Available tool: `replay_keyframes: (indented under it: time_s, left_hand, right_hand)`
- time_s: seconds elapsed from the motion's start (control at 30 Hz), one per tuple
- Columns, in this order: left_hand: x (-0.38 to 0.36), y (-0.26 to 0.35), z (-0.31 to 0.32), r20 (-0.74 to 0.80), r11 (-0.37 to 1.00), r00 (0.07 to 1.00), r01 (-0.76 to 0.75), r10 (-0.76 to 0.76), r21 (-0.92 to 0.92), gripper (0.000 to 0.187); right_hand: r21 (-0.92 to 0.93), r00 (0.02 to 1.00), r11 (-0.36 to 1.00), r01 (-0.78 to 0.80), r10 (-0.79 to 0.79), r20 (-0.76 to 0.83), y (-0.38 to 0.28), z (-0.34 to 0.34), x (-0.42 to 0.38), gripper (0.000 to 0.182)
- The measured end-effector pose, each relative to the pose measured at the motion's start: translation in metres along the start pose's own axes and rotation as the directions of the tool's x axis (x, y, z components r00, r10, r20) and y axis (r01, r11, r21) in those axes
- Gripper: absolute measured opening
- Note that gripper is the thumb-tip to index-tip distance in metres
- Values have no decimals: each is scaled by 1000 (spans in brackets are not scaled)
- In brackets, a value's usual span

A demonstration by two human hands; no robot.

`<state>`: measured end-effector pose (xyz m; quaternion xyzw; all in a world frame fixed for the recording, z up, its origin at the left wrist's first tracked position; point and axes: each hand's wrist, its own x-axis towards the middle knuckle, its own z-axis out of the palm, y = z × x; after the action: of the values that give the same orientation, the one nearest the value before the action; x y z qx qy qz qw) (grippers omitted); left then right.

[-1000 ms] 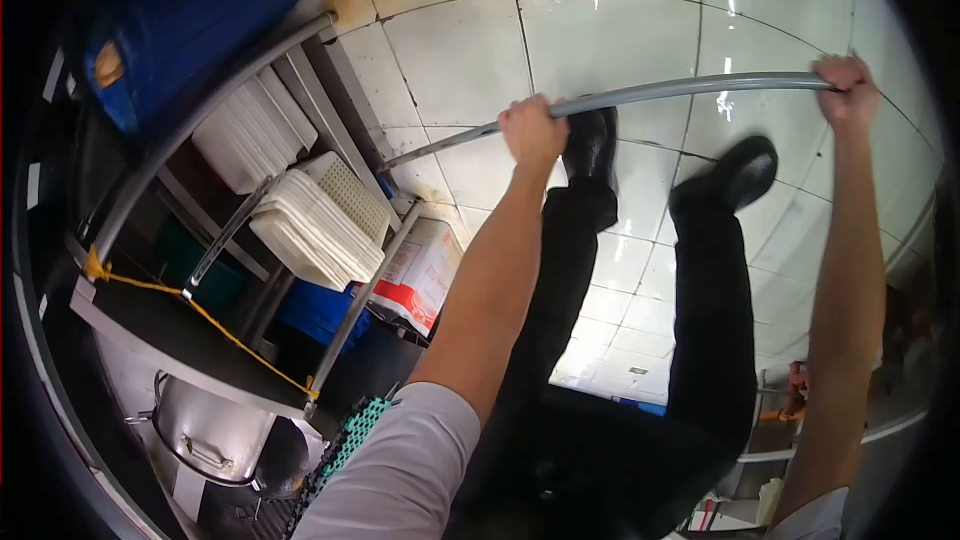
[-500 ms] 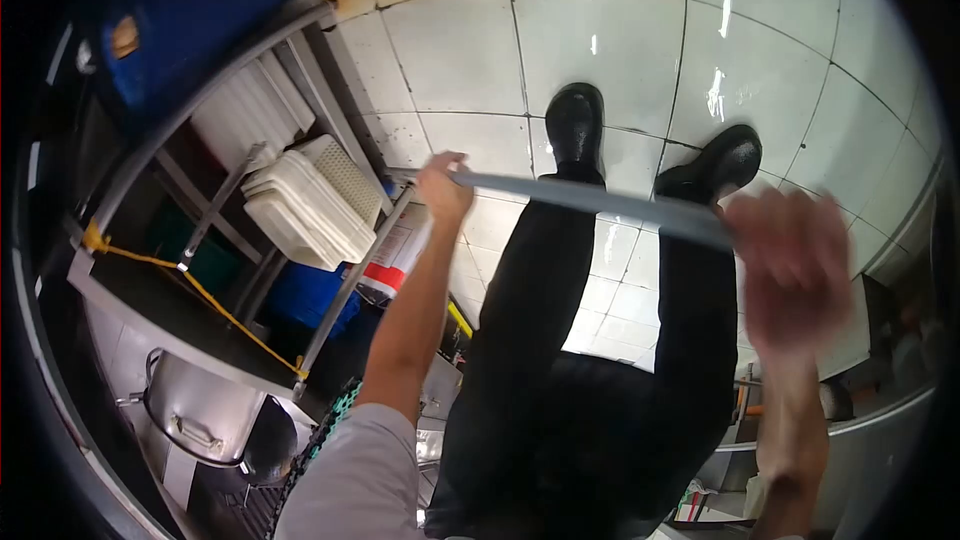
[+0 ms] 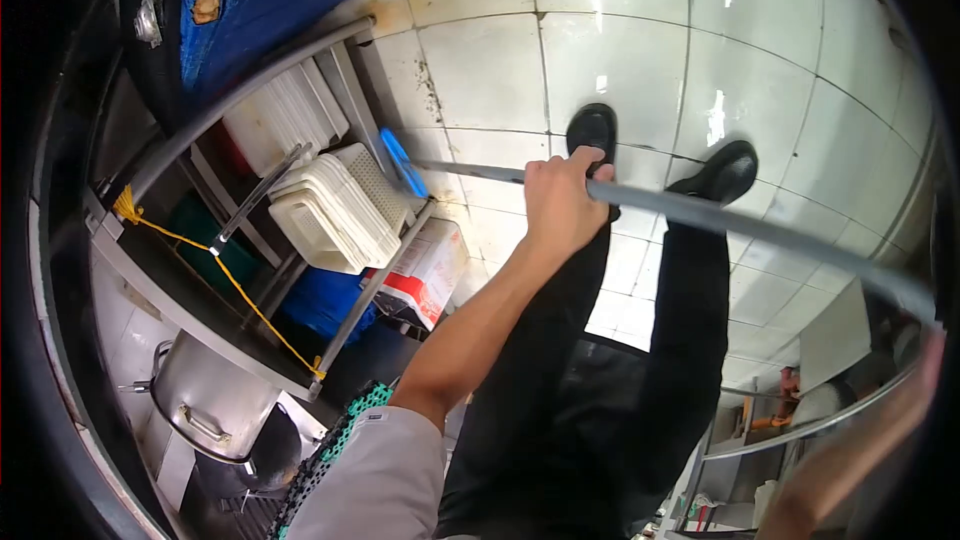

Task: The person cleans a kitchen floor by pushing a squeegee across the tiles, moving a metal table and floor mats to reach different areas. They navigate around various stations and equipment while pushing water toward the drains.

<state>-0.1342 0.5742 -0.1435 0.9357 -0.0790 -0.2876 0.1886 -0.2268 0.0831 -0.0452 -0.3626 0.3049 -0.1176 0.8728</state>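
Observation:
A long grey pole with a narrow blue head, apparently a floor squeegee (image 3: 760, 228), stretches across the view above my legs. Its blue head lies at the left, beside the shelf's lower bar. My left hand (image 3: 566, 202) is wrapped round the pole near the middle. Blurred at the far right edge, my right hand (image 3: 930, 365) is at the pole's other end; most of its fingers are lost in the dark border.
White floor tiles (image 3: 620, 60) look wet and shiny. At left stands a metal shelf (image 3: 230, 335) with stacked white baskets (image 3: 330, 230) and a yellow cord. A red-and-white box (image 3: 430, 270) and a lidded steel pot (image 3: 215, 395) are nearby. Another rack (image 3: 770, 440) is at lower right.
The pole has shifted and now spans further right. My left hand sits further right over my leg, and my right hand has swung out to the right edge. The blue head has come into view.

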Motion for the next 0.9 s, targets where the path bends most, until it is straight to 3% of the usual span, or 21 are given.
replay_keyframes:
  time_s: [0.07,0.1,0.13,0.17,0.2,0.23,0.27,0.3,0.33,0.37,0.43,0.5,0.53,0.6,0.63,0.67,0.7,0.73,0.8,0.87,0.9]
  left_hand:
    - [8,-65,55,68,995,998,9,-16,104,20]
    - [18,-94,73,103,983,993,32,-52,183,19]
    - [31,-116,91,135,967,987,53,-89,250,18]
    - [52,-133,104,103,934,976,148,-191,326,23]
    - [73,-156,114,61,886,954,247,-293,392,29]
    - [90,-193,121,11,861,960,248,-281,443,31]
    - [102,-239,121,-37,830,963,250,-268,499,33]
    - [114,-283,112,-38,788,981,178,-192,590,33]
    - [124,-314,97,-76,657,971,211,-228,723,34]
    - [135,-359,84,-139,606,931,327,-336,725,37]
    - [132,-353,40,-213,583,831,520,-513,624,47]
    - [112,-376,33,-224,587,853,493,-471,642,48]
    - [107,-383,26,-235,591,867,476,-439,652,49]
    - [90,-377,14,-228,581,842,509,-489,635,49]
    - [86,-368,11,-221,578,829,525,-514,625,49]
    - [90,-359,12,-185,668,895,429,-407,608,43]
    - [90,-341,16,-151,745,941,333,-303,578,38]
    - [85,-316,23,-127,810,970,241,-205,535,34]
    - [100,-237,43,-241,872,938,-110,250,477,18]
    - [89,-123,47,-331,945,907,-166,258,281,22]
    - [75,-56,33,-285,976,935,-180,209,125,22]
  right_hand:
    - [187,973,976,-116,73,221,79,-50,48,33]
    - [270,829,919,-288,98,551,133,-67,75,36]
    - [362,949,904,-226,121,292,174,-79,92,11]
    - [410,991,903,-126,134,9,216,-90,109,26]
    - [536,940,806,-253,74,333,260,-73,119,33]
    - [492,982,856,-159,187,-8,299,-64,117,37]
    - [470,975,859,-204,135,175,347,-73,123,35]
    - [451,974,865,-221,215,65,384,-56,116,32]
    - [389,927,891,-235,326,-185,413,-22,101,30]
    - [598,910,729,-334,415,1,443,-2,80,29]
    - [393,924,849,-353,383,1,511,49,37,22]
    - [31,914,914,-404,402,52,569,110,-24,36]
    - [312,819,770,-557,571,53,579,141,-43,18]
    - [761,558,327,-560,828,55,602,186,-70,20]
    - [777,587,379,-502,809,-15,596,189,-70,20]
    - [742,621,458,-489,781,-73,589,183,-64,21]
    - [720,853,627,-298,514,-94,580,166,-57,21]
    - [716,898,646,-265,436,-60,548,143,-40,16]
    - [615,872,737,-282,463,-156,433,121,-15,14]
    - [433,912,863,-260,367,-183,305,99,-18,19]
    - [340,930,911,-234,312,-197,239,95,-28,21]
